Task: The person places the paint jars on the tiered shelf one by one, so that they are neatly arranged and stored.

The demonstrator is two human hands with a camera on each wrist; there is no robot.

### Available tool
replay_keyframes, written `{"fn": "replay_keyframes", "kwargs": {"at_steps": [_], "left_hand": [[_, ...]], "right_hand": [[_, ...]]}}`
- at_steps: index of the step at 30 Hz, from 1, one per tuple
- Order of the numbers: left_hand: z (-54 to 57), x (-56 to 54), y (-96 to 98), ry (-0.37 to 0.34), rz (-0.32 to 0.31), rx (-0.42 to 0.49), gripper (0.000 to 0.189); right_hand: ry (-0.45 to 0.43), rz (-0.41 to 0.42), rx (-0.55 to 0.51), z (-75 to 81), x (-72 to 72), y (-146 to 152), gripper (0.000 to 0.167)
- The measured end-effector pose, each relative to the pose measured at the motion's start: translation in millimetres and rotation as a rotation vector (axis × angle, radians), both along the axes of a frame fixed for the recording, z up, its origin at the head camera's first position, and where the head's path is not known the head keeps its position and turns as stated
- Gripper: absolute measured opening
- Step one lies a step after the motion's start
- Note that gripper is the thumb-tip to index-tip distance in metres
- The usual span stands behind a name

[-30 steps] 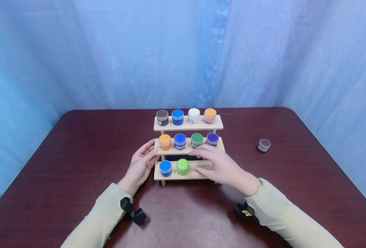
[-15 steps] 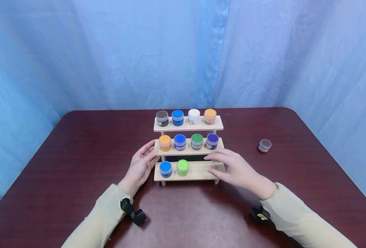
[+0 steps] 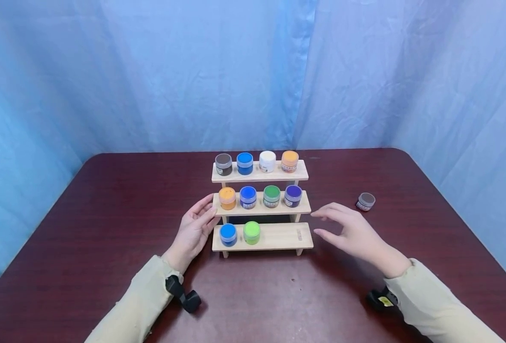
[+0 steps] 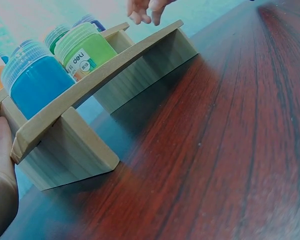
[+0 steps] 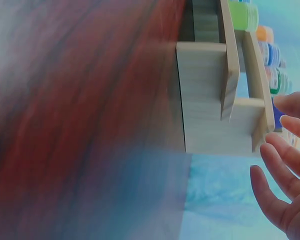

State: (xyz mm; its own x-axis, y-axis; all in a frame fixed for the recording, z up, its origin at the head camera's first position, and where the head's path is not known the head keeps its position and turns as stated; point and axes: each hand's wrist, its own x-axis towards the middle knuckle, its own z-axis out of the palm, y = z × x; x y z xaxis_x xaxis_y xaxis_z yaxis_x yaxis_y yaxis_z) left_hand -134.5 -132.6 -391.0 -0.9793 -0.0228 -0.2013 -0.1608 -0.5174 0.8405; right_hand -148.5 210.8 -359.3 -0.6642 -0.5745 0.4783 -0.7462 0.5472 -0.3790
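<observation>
A three-tier wooden display rack (image 3: 278,237) stands on the table, bearing several small paint jars. My left hand (image 3: 195,231) holds its left end at the middle shelf, thumb over the shelf's edge. On the bottom shelf, a blue paint jar (image 3: 228,235) and a light green paint jar (image 3: 251,232) sit toward the left; the light green one shows a "deli" label in the left wrist view. My right hand (image 3: 353,231), fingers loosely bent and holding nothing, hovers just right of the rack. Beyond it a dark brown paint jar (image 3: 366,202) stands alone on the table.
The middle shelf carries orange, blue, green (image 3: 272,196) and purple (image 3: 293,196) jars. Dark brown, blue, white (image 3: 268,162) and orange jars fill the top shelf. Blue curtains (image 3: 193,76) hang behind the dark red wooden table (image 3: 128,190).
My right hand has moved right, away from the bottom shelf and past the rack's right end, uncovering the shelf's right part. My left hand keeps its place on the rack.
</observation>
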Motion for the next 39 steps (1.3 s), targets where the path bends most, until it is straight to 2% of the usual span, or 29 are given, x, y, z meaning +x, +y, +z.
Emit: {"fn": "replay_keyframes", "kwargs": {"at_steps": [9,16,20,24,29,34,39], "left_hand": [[-1.5,0.8,-0.3,0.002,-0.001,-0.001,0.051],[0.3,2.5,-1.7,0.005,0.004,-0.022,0.05],[2.3,3.5,-2.4,0.0,0.002,-0.035,0.05],[1.1,2.4,-1.7,0.002,0.006,-0.006,0.051],[-0.8,0.6,-0.6,0.008,0.009,0.03,0.051],[-1.3,0.0,0.1,0.011,0.009,0.032,0.051],[-1.5,-0.1,0.8,0.007,0.007,0.046,0.051]], "right_hand": [[0.026,-0.087,0.014,5.2,0.0,20.1,0.038],[0.069,-0.181,0.029,10.6,-7.8,38.3,0.039],[0.075,-0.216,-0.004,12.0,-12.9,48.1,0.039],[0.079,-0.257,-0.068,13.9,-16.9,56.4,0.037],[0.054,-0.325,-0.077,14.4,-23.5,67.1,0.036],[-0.017,-0.404,-0.056,13.3,-28.7,75.8,0.036],[-0.058,-0.434,-0.019,11.4,-34.6,84.2,0.037]]}}
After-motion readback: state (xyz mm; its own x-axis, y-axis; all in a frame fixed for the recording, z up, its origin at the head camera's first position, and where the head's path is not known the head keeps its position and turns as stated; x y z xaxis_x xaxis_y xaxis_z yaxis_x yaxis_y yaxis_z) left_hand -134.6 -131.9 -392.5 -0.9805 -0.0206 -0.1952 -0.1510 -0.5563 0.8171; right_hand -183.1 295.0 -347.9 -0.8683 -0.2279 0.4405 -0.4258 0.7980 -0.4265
